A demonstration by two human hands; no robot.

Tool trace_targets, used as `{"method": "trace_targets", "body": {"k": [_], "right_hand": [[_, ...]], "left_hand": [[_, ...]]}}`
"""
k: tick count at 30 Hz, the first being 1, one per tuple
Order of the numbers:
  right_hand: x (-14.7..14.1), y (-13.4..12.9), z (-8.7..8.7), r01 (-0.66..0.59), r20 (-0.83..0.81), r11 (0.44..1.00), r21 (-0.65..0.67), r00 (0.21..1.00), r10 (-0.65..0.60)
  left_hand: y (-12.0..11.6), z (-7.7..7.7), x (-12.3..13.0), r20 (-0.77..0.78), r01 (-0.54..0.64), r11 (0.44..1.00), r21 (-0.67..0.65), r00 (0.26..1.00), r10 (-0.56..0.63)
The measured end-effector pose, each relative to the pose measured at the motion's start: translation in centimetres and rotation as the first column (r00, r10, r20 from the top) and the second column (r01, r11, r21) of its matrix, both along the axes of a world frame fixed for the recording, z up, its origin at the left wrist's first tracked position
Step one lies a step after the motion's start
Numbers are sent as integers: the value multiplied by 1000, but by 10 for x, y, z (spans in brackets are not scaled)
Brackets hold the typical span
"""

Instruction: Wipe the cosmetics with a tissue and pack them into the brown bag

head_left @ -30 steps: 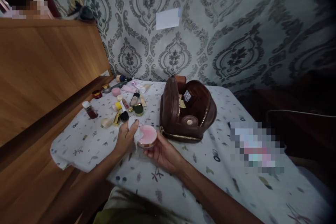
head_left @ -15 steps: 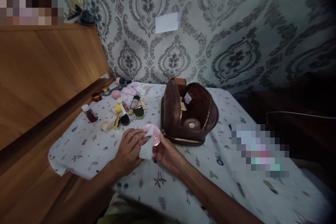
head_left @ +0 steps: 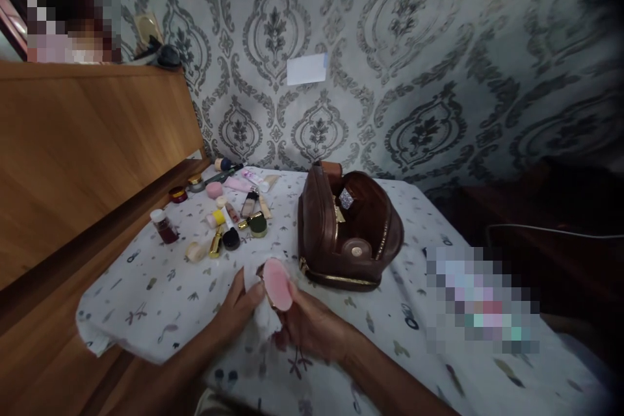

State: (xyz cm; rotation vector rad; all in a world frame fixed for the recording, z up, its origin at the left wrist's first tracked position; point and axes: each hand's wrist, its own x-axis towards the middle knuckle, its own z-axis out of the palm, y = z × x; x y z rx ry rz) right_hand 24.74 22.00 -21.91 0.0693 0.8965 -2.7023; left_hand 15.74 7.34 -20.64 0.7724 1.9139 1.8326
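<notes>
My right hand (head_left: pixel 314 326) grips a round pink compact (head_left: pixel 277 284) with a shiny gold-coloured edge, tilted so that its pink face points up and toward me. My left hand (head_left: pixel 238 307) is closed on a white wipe (head_left: pixel 266 321) pressed against the compact's left side and back. Fingertips of both hands are partly hidden behind the compact and the wipe. Just beyond my right hand stands a brown leather cosmetic bag (head_left: pixel 314 234), unzipped and wide open, with a silvery glittering item (head_left: pixel 346 199) inside.
Several cosmetics lie at the left back, among them a dark red bottle (head_left: pixel 166 229), a black-lidded jar (head_left: pixel 231 238) and a pink jar (head_left: pixel 214 190). A patterned cloth (head_left: pixel 390 364) covers the table. Wooden panelling (head_left: pixel 97 162) borders the left; a blurred-out item lies right.
The pink compact has turned to show its face more fully. My left hand and the wipe have shifted from over its front to its left edge and back. The camera view has tilted up slightly.
</notes>
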Motion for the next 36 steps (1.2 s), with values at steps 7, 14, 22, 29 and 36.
{"method": "trace_targets", "body": {"k": [7, 14, 22, 29, 36], "right_hand": [[-6, -1, 0, 306, 19, 950, 67, 951, -308], [-5, -2, -3, 229, -146, 966, 120, 967, -211], [-3, 0, 13, 317, -221, 948, 36, 927, -302], [-1, 3, 16, 349, -161, 937, 22, 926, -341], [0, 13, 34, 442, -216, 889, 120, 886, -411]], "left_hand": [[15, 31, -1, -300, -47, 993, -107, 954, 13], [23, 23, -7, -260, -216, 962, -169, 951, 167], [16, 4, -16, -380, -171, 964, -205, 921, 83], [10, 19, -21, -571, -67, 952, -299, 812, -122], [14, 18, -65, -807, -189, 902, -389, 543, -235]]}}
